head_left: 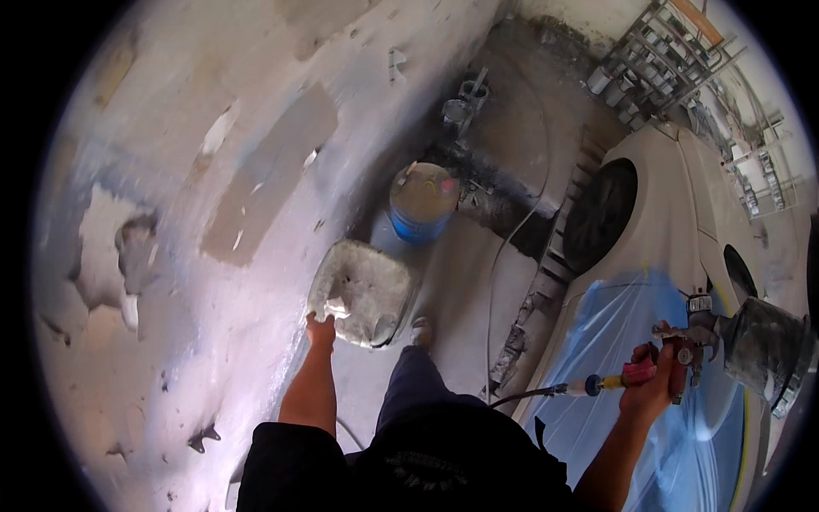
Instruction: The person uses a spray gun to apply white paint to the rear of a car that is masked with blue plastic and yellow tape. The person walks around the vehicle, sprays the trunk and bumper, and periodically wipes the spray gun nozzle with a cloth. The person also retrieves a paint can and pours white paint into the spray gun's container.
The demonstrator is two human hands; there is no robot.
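One right hand (pixel 650 384) clamps its grip on the spray gun (pixel 701 334), beside blue sheeting (pixel 601 337) that probably shields the car (pixel 670 192), while one left hand (pixel 321 329), its grip unclear, is at a white wad (pixel 339 306) by the stool's (pixel 382 286) edge.

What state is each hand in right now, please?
Left hand: fingers by a pale crumpled piece; whether they grip it cannot be told.
Right hand: closed, holding a spray gun.

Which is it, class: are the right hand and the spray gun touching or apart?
Touching: the head view shows the right hand closed around the spray gun.
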